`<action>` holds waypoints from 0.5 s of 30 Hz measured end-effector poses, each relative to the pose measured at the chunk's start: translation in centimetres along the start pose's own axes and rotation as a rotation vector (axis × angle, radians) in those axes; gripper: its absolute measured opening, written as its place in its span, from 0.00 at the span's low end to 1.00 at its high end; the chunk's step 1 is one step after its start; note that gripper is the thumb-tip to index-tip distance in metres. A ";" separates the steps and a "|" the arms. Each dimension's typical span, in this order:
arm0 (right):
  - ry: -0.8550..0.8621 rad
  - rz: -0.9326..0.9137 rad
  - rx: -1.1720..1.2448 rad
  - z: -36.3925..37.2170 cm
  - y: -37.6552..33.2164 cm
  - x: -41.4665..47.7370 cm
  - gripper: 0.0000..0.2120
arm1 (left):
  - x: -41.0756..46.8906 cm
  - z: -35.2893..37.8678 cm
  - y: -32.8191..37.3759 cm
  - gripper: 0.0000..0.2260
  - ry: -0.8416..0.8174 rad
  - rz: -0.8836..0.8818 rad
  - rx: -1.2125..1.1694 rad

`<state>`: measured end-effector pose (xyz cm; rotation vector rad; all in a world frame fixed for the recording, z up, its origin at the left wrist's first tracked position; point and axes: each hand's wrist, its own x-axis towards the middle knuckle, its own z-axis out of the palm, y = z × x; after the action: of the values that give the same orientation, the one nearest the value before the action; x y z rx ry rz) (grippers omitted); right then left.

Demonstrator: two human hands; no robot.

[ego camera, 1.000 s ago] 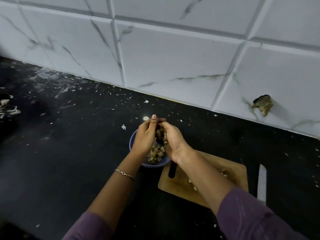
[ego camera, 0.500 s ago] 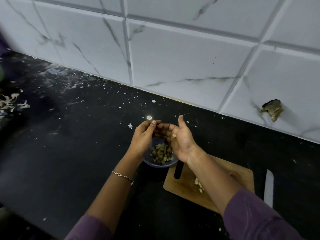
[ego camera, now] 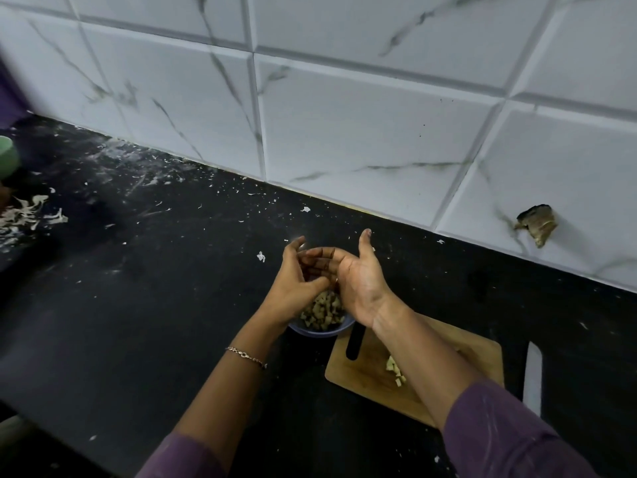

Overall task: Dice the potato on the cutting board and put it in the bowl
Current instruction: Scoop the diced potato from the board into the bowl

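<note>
Locate leftover potato dice [ego camera: 396, 371] toward near edge of bench [ego camera: 138, 305], nearer right grip [ego camera: 358, 281] (spread, empty); left grip [ego camera: 293, 284] state unclear.

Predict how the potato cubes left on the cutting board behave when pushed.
The potato cubes look small and separate, so they would probably scatter rather than slide together. Blocky shapes should tumble, not roll, on the flat cutting board.

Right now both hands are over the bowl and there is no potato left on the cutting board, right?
Not quite. The left hand and right hand are over the bowl, but a few potato pieces are left on the cutting board. The head view shows it.
</note>
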<state>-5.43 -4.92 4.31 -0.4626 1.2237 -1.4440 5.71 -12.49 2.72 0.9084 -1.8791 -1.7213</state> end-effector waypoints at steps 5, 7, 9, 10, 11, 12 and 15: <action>0.008 -0.014 -0.030 -0.3 0.2 0.1 0.50 | 0.0 -0.5 -0.1 0.26 0.085 0.003 -0.092; 0.016 -0.024 -0.033 -0.4 0.2 0.0 0.47 | 0.0 -0.7 -0.3 0.22 0.096 0.027 -0.088; 0.035 -0.037 -0.022 -0.6 0.0 -0.3 0.44 | 0.2 -0.7 -0.5 0.18 0.114 0.072 -0.052; 0.044 -0.045 -0.011 -0.8 -0.1 -0.6 0.43 | 0.2 -0.5 -0.4 0.16 0.117 0.092 -0.030; 0.051 -0.053 0.002 -1.1 -0.2 -0.8 0.42 | 0.2 -0.2 -0.4 0.15 0.117 0.107 -0.018; 0.060 -0.063 0.024 -1.5 -0.4 -1.2 0.42 | 0.2 0.2 -0.3 0.14 0.119 0.117 -0.008; 0.116 -0.095 0.101 -2.9 -0.7 -2.5 0.41 | 0.0 1.4 0.1 0.09 0.144 0.118 0.019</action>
<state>-7.48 -1.62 4.66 -0.3764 1.2275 -1.6245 4.73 -11.48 2.63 0.8849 -1.8198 -1.5298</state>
